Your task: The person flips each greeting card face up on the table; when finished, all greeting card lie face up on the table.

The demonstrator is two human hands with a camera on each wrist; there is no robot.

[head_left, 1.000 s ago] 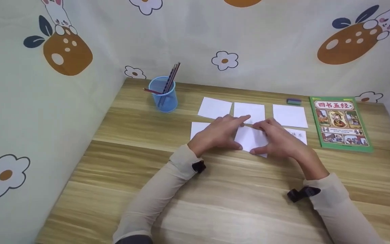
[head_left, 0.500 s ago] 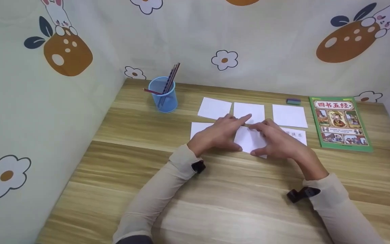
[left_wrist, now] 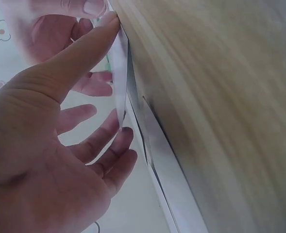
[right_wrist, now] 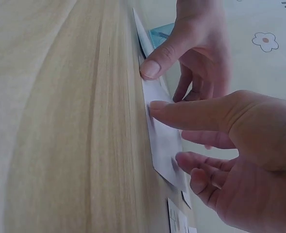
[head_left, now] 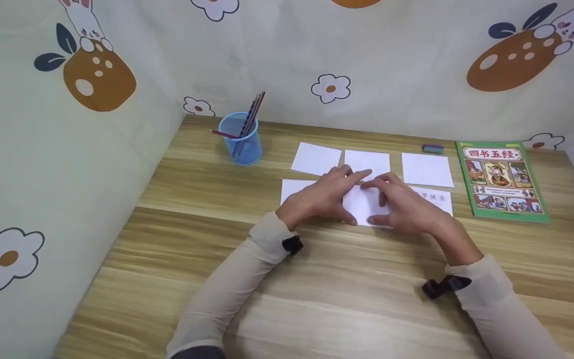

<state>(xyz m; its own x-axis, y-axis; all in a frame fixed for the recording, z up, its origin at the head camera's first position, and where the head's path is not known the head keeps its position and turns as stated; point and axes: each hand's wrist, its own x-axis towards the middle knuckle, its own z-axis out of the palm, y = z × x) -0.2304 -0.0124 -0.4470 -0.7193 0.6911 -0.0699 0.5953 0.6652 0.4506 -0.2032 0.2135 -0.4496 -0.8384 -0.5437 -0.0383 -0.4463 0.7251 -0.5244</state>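
On the wooden desk (head_left: 317, 279), the left hand (head_left: 319, 197) and the right hand (head_left: 406, 207) lay side by side with nearly straight fingers, thumbs and fingertips pressing the edges of the small white paper (head_left: 364, 207) lying flat between them.

Cream sleeves (head_left: 227, 289), black wrist straps (head_left: 293, 245)
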